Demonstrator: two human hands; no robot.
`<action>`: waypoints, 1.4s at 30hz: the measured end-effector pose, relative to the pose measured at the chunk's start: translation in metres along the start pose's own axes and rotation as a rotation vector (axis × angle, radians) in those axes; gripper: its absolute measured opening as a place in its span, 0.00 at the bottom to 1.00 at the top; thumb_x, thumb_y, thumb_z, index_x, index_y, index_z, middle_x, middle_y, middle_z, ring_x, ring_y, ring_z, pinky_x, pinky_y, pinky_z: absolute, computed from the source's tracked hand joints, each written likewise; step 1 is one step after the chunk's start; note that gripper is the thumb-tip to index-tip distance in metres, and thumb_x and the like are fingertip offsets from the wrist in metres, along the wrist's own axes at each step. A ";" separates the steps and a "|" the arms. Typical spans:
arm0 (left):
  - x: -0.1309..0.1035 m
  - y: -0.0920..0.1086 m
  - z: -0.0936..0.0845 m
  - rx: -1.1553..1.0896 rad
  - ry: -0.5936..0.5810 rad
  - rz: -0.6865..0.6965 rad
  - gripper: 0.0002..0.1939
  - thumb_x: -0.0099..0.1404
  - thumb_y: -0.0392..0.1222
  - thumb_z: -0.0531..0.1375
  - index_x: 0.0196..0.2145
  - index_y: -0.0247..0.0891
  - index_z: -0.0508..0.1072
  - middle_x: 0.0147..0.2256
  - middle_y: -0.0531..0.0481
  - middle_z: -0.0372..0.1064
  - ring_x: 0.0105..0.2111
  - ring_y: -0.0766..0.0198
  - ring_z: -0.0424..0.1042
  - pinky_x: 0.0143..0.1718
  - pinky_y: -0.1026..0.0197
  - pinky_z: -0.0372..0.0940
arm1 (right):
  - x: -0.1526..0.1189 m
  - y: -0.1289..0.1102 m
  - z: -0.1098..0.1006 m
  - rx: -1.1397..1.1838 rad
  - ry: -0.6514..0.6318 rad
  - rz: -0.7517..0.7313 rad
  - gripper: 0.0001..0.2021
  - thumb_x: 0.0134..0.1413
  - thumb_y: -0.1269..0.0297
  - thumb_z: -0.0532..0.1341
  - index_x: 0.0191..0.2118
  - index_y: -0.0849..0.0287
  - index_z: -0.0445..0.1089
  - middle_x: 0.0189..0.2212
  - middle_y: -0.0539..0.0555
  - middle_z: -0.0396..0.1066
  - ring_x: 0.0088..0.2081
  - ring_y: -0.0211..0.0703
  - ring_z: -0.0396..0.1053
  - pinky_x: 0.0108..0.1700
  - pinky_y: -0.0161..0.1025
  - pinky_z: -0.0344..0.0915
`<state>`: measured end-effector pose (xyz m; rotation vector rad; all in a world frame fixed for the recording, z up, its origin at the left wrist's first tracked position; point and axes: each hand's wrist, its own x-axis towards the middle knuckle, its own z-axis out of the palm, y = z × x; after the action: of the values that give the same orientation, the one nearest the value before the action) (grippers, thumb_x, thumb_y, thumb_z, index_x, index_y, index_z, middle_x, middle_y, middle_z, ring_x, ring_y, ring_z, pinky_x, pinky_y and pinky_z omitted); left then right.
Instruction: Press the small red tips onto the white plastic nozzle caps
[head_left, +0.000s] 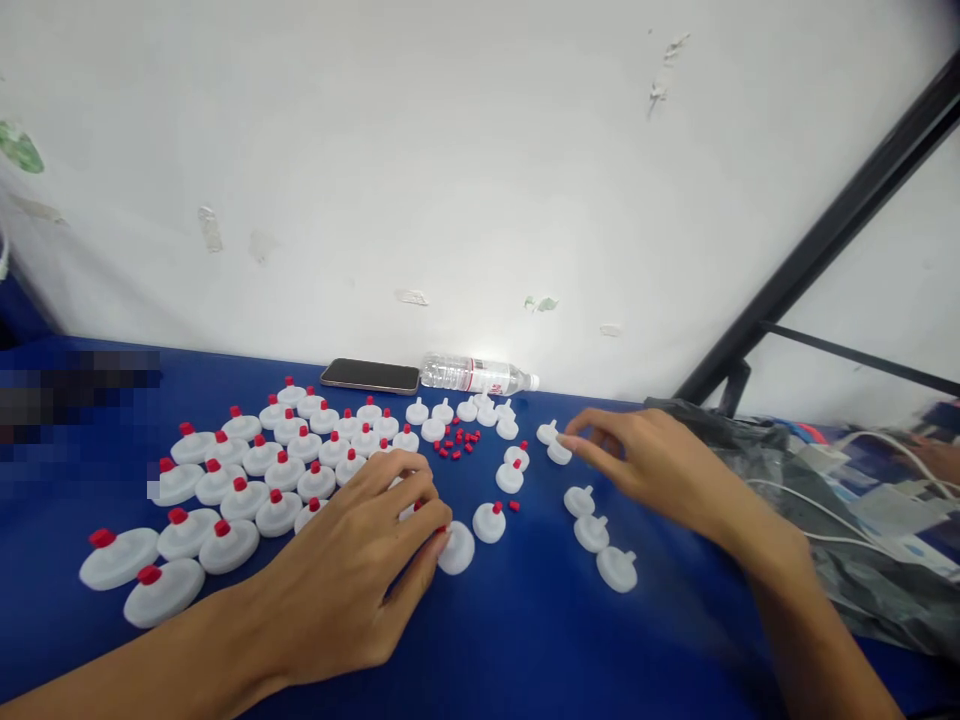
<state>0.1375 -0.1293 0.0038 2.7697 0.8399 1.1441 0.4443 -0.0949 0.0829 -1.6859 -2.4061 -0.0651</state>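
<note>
On the left of the blue table stand many white round discs with red caps (229, 545). My left hand (367, 570) is over the right side of this group, its thumb and forefinger closed on a white disc (456, 548) whose red cap is partly hidden. My right hand (637, 465) reaches in from the right, fingertips closed at an uncapped white disc (559, 450). Three uncapped discs (592, 533) lie below it. Small loose red caps (457, 440) are scattered mid-table, with more uncapped discs (486, 412) behind them. Capped discs (489, 522) stand between my hands.
A dark phone (370, 376) and a clear bottle (480, 375) lie along the white wall (465, 180). At the right are a black metal frame (810, 240), dark plastic sheeting (847, 590) and white cables.
</note>
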 end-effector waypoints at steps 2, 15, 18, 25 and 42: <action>0.000 0.000 0.001 0.053 -0.037 0.004 0.11 0.74 0.30 0.53 0.41 0.36 0.74 0.38 0.45 0.71 0.50 0.51 0.67 0.52 0.47 0.66 | 0.002 0.013 0.002 -0.024 -0.170 0.039 0.15 0.69 0.48 0.59 0.41 0.51 0.79 0.28 0.49 0.80 0.28 0.45 0.75 0.30 0.39 0.62; -0.004 -0.003 0.008 0.255 -0.019 0.022 0.15 0.73 0.34 0.55 0.54 0.33 0.72 0.50 0.38 0.70 0.55 0.44 0.65 0.56 0.39 0.65 | -0.001 -0.015 0.005 0.237 -0.012 -0.146 0.08 0.68 0.63 0.62 0.49 0.49 0.76 0.31 0.45 0.80 0.29 0.38 0.75 0.33 0.35 0.67; -0.006 0.004 0.008 0.157 0.038 -0.012 0.22 0.74 0.40 0.58 0.63 0.33 0.66 0.55 0.38 0.70 0.57 0.46 0.64 0.59 0.42 0.64 | -0.010 -0.041 0.015 0.437 0.070 -0.374 0.07 0.69 0.65 0.62 0.49 0.51 0.76 0.34 0.46 0.81 0.30 0.36 0.75 0.32 0.31 0.68; -0.003 0.005 0.009 -0.060 0.062 -0.064 0.13 0.73 0.36 0.61 0.55 0.40 0.71 0.48 0.49 0.75 0.53 0.58 0.69 0.58 0.53 0.65 | -0.015 -0.055 0.034 0.564 0.124 -0.542 0.07 0.72 0.62 0.60 0.48 0.55 0.75 0.35 0.48 0.81 0.32 0.35 0.76 0.37 0.31 0.69; 0.001 0.002 0.009 -0.003 0.068 -0.122 0.06 0.64 0.32 0.60 0.38 0.40 0.69 0.38 0.49 0.70 0.49 0.53 0.66 0.54 0.47 0.62 | 0.005 -0.034 0.048 -0.108 -0.254 -0.176 0.06 0.69 0.64 0.64 0.43 0.50 0.80 0.37 0.52 0.84 0.41 0.54 0.82 0.34 0.39 0.65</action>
<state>0.1450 -0.1289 -0.0011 2.6489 0.9972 1.2221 0.4045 -0.0948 0.0399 -1.6082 -2.7818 -0.0067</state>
